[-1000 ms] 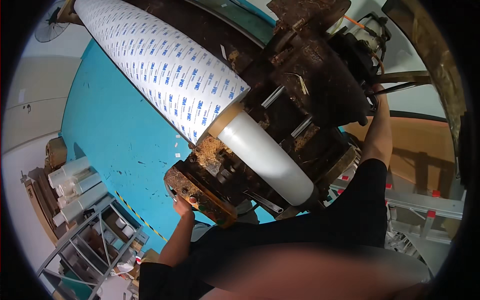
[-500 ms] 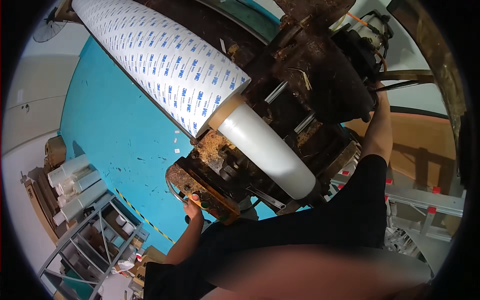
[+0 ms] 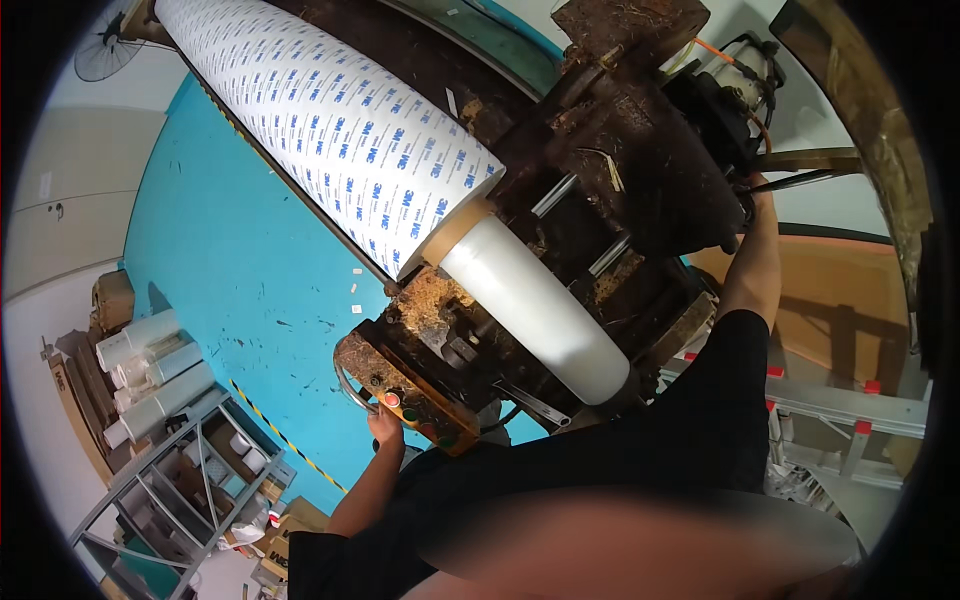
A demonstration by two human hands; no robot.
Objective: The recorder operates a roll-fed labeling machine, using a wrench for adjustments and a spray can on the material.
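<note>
I keep my left hand (image 3: 383,422) at the control box (image 3: 405,397), finger grip unclear; right hand (image 3: 757,186), fingers hidden, steadies near the machine head (image 3: 640,150).

Roll (image 3: 330,130) on machine (image 3: 620,170); control box (image 3: 405,395) below it; shelf rack (image 3: 180,480) far left; ladder (image 3: 840,410) right

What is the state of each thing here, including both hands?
Large white printed roll: mounted on the machine, lying across it.
Plain white core: bare, sticking out of the roll's end.
Rusty orange control box: left hand touching its lower edge.
Right hand: reaching up to the dark machine head; grip unclear.
</note>
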